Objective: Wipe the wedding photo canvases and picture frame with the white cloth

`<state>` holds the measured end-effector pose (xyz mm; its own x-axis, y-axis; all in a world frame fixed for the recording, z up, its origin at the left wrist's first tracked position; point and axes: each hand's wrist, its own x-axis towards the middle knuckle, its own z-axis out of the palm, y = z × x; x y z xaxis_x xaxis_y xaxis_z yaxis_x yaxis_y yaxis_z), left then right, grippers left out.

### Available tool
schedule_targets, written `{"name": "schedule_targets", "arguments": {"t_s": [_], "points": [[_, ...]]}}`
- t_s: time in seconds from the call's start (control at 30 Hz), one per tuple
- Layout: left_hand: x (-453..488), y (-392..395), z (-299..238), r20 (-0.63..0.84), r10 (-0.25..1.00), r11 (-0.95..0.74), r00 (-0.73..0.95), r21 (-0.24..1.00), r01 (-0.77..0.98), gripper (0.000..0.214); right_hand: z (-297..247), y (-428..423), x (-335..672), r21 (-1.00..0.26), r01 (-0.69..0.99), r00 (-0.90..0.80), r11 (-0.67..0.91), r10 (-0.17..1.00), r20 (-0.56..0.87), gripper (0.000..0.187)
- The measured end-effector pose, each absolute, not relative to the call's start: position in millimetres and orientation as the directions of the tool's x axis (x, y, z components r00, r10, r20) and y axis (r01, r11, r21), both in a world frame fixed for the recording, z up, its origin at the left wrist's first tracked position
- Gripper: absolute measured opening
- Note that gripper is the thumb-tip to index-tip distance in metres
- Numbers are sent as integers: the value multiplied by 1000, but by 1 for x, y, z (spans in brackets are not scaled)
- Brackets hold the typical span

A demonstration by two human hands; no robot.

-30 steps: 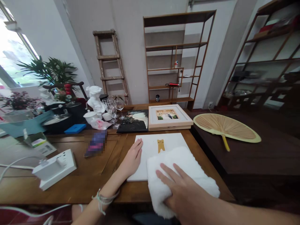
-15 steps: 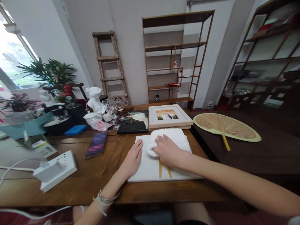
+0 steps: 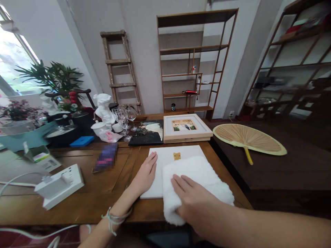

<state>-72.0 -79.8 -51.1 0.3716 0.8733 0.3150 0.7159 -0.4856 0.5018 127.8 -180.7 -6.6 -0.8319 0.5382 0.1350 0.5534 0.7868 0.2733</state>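
A white canvas board (image 3: 165, 159) with a small yellow cat figure lies flat on the wooden table (image 3: 108, 186). My left hand (image 3: 146, 174) rests flat on the board's left edge, fingers stretched out. My right hand (image 3: 191, 198) presses flat on a fluffy white towel (image 3: 199, 174) that covers the near right part of the board, fingers extended on top of it.
Behind the board stand a framed photo (image 3: 184, 127) and a dark painting (image 3: 148, 134). Wine glasses (image 3: 124, 119), a white bust (image 3: 103, 106) and teaware sit further left. A white power strip (image 3: 60, 184) lies near left. A straw fan (image 3: 245, 137) rests on the dark bench.
My right hand slid the towel from the near part of the board up to its far edge, then back toward me. The left hand stayed on the board's edge.
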Motion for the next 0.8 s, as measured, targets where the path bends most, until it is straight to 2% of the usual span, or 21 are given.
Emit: {"name": "schedule_targets", "arguments": {"t_s": [0.2,0.33,0.53,0.8], "points": [[-72,-79,-52,296,879,-475,373,500,724,43,17,-170,120,159,578,-814,800,580,44,17],[-72,-80,-50,288,877,-481,385,507,715,44,27,-129,109,188,639,-761,746,648,16,20],[-70,-83,-43,291,873,-488,392,525,697,45,23,-84,94,226,704,-699,673,714,50,23],[-77,-78,-49,281,870,-492,405,550,675,45,8,-152,81,272,639,-751,720,660,18,22]]}}
